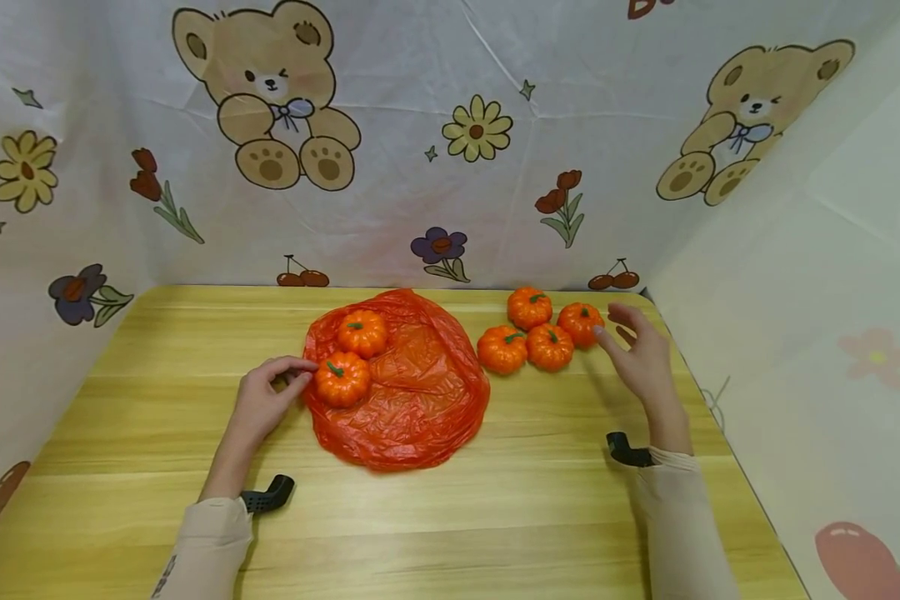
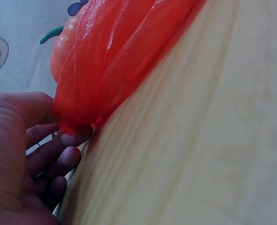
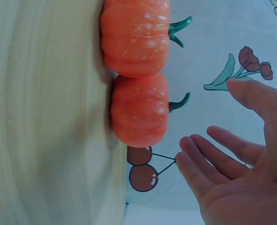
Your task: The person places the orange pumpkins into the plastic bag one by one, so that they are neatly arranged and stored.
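Note:
A red plastic bag (image 1: 427, 408) lies spread on the table, with two small orange pumpkins (image 1: 342, 380) at its left side. My left hand (image 1: 270, 396) pinches the bag's left edge between thumb and fingers, beside the nearer pumpkin. The left wrist view shows the bag's film (image 2: 105, 61) drawn to those fingertips, partly covering a pumpkin. To the right of the bag, several more orange pumpkins (image 1: 550, 347) with green stems sit close together. Beside the rightmost pumpkin (image 1: 580, 324), my right hand (image 1: 641, 354) hovers with its fingers apart and holds nothing.
The wooden table (image 1: 450, 533) meets a white cloth backdrop (image 1: 390, 208) printed with bears and flowers. A pale wall (image 1: 817, 333) borders the right side. Each wrist carries a black camera mount (image 1: 270, 494).

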A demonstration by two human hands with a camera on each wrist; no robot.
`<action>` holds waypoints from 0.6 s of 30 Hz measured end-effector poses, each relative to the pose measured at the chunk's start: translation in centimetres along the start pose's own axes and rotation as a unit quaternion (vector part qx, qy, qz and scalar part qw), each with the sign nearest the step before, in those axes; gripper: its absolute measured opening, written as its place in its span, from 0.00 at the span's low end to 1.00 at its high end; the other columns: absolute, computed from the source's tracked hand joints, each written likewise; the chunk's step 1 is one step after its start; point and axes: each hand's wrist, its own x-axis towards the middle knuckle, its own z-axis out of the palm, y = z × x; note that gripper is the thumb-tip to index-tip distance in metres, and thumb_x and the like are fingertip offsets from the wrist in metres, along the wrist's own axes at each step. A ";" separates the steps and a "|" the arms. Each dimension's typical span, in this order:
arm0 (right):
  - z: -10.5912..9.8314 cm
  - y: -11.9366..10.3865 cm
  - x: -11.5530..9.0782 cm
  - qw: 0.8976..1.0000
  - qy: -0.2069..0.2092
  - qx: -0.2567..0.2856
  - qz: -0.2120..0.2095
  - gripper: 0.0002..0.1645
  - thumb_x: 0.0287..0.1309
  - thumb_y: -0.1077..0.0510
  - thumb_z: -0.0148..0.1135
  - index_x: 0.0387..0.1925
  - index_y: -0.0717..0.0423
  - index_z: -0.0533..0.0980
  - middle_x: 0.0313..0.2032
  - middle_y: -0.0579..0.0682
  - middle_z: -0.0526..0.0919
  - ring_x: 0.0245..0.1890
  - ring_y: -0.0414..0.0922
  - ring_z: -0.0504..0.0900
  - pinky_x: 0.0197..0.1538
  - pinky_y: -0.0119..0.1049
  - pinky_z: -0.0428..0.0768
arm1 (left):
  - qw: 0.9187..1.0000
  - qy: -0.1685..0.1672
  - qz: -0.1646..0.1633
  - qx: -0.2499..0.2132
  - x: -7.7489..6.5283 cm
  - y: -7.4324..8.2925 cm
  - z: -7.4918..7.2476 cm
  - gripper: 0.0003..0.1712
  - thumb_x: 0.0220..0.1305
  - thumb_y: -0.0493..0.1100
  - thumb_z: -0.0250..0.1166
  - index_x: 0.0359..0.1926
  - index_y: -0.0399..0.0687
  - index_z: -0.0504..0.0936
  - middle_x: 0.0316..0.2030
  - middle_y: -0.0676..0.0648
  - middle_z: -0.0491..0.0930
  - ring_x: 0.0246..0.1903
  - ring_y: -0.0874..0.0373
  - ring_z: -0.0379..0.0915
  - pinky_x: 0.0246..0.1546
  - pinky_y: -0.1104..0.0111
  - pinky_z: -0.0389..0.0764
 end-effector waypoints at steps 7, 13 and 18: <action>0.4 1.1 0.2 1.000 0.013 -0.001 0.016 0.34 0.73 0.53 0.66 0.72 0.64 0.69 0.69 0.67 0.73 0.71 0.63 0.72 0.71 0.60 0.71 | 1.000 -0.001 0.000 -0.002 0.1 0.1 0.0 0.09 0.74 0.40 0.68 0.50 0.44 0.90 0.43 0.44 0.84 0.38 0.64 0.73 0.39 0.79 0.73; 1.1 1.6 0.7 0.999 0.017 -0.005 0.035 0.35 0.71 0.53 0.67 0.72 0.65 0.69 0.71 0.66 0.72 0.72 0.64 0.69 0.72 0.61 0.71 | 1.000 0.000 0.002 -0.002 0.1 0.0 0.0 0.09 0.74 0.40 0.68 0.49 0.44 0.90 0.43 0.44 0.85 0.39 0.65 0.74 0.39 0.79 0.73; 1.7 1.9 1.1 0.999 0.004 -0.022 0.036 0.37 0.72 0.54 0.67 0.74 0.66 0.67 0.72 0.69 0.70 0.73 0.67 0.68 0.71 0.63 0.71 | 1.000 -0.001 0.003 -0.003 0.1 0.0 0.0 0.09 0.74 0.40 0.68 0.49 0.44 0.90 0.43 0.44 0.85 0.38 0.64 0.74 0.39 0.79 0.73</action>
